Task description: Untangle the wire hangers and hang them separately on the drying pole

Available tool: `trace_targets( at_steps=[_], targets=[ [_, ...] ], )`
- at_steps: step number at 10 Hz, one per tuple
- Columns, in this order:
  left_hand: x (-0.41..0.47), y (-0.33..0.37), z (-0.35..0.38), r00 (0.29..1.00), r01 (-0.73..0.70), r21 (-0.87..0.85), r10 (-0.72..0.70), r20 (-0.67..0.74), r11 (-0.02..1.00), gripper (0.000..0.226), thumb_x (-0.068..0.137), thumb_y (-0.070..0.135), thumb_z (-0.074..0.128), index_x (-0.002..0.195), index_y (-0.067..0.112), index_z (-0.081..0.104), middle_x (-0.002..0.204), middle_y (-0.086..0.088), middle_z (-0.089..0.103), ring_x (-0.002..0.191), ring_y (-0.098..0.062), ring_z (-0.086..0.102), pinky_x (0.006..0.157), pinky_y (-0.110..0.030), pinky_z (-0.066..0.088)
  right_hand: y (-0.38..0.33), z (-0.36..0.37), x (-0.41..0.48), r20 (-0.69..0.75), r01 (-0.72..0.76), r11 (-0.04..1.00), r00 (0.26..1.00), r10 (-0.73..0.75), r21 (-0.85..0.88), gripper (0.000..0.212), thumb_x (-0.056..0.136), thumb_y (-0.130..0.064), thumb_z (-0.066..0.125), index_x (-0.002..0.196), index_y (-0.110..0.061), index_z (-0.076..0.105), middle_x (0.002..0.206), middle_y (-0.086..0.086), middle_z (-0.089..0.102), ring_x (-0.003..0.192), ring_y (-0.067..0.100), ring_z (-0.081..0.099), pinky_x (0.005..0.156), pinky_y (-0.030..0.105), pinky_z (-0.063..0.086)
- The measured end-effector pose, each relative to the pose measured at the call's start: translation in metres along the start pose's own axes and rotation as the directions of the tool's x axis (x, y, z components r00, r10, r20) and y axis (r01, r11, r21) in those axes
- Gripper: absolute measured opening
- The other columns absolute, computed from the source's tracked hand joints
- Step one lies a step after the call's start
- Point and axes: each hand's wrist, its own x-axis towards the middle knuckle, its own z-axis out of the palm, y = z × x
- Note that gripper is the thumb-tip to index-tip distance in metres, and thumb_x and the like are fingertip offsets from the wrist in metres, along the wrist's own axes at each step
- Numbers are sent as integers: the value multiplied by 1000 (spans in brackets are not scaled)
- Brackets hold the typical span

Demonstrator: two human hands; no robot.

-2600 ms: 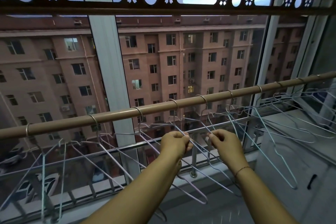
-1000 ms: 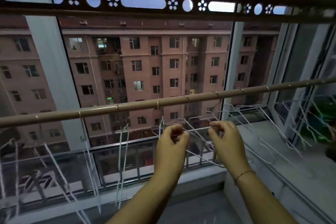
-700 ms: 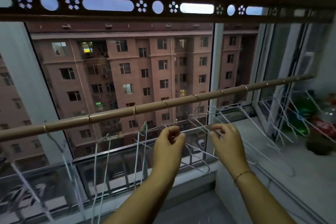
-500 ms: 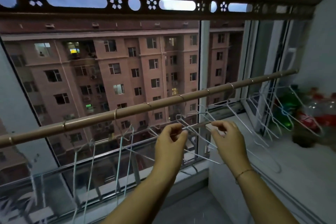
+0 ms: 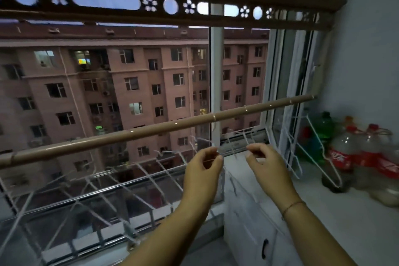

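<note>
Thin white wire hangers (image 5: 232, 136) now hang blurred just under the drying pole (image 5: 151, 131), the view having swung right since a moment ago. The left hand (image 5: 203, 170) and right hand (image 5: 264, 164) have drawn apart, each pinched on wire, so the pair looks nearly separated

Bare forearms without sleeves; a thin cord bracelet (image 5: 292, 205) circles the right wrist.
</note>
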Motion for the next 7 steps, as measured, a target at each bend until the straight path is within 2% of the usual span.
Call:
trace_targets(
  at_steps=[1, 2, 3, 4, 5, 6, 7],
  targets=[
    [10, -3, 38, 1000, -5, 3, 5, -19, 1000, 26, 93, 19, 55, 118, 23, 58, 100, 16, 60, 102, -8, 58, 95, -28, 46, 28, -22, 21, 22, -26, 999, 999, 27, -36, 16, 87, -17, 59, 103, -17, 63, 104, 2, 61, 92, 11, 55, 81, 22, 42],
    [20, -7, 67, 1000, -9, 22, 10, -28, 1000, 27, 93, 20, 55, 119, 24, 58, 105, 14, 61, 105, -8, 58, 98, -30, 47, 44, -42, 41, 8, -9, 1000, 1000, 10, -21, 14, 86, -14, 59, 99, -19, 63, 101, 1, 61, 89, 10, 55, 81, 22, 45],
    [32, -8, 97, 999, -11, 19, 11, -43, 1000, 25, 92, 21, 55, 116, 26, 58, 108, 13, 60, 104, -6, 57, 95, -28, 47, 58, -66, 64, -75, -1, 1000, 997, 0, -16, 11, 85, -12, 60, 94, -19, 63, 99, 2, 60, 86, 12, 55, 75, 18, 43],
    [46, -13, 118, 995, -8, 59, 14, -98, 998, 28, 91, 22, 56, 119, 28, 54, 126, 4, 54, 113, -12, 53, 96, -30, 45, 78, -77, 86, -103, -64, 995, 993, 57, -75, 17, 82, -19, 65, 99, -17, 62, 105, 4, 58, 95, 18, 56, 79, 30, 50],
    [55, -13, 128, 989, -9, 73, 19, -149, 997, 26, 90, 23, 57, 109, 38, 49, 134, -1, 48, 120, -18, 50, 102, -42, 46, 96, -73, 95, 41, -123, 973, 990, 134, -197, 33, 79, -26, 69, 109, -18, 59, 112, 2, 53, 103, 20, 55, 87, 37, 52],
    [63, -14, 132, 989, 7, 70, 3, -148, 998, 24, 90, 22, 57, 106, 39, 50, 132, 1, 48, 121, -17, 49, 103, -42, 45, 111, -66, 101, 75, -148, 966, 983, 167, -212, 34, 80, -23, 68, 112, -20, 58, 121, 3, 54, 105, 21, 56, 87, 38, 52],
    [61, -16, 129, 986, -19, 85, 32, -164, 996, 21, 90, 21, 57, 107, 33, 55, 128, 4, 51, 119, -14, 50, 101, -38, 46, 111, -67, 101, 14, -126, 978, 991, 130, -168, 28, 81, -18, 66, 108, -18, 60, 119, 5, 54, 105, 21, 55, 85, 33, 49]
  ],
)
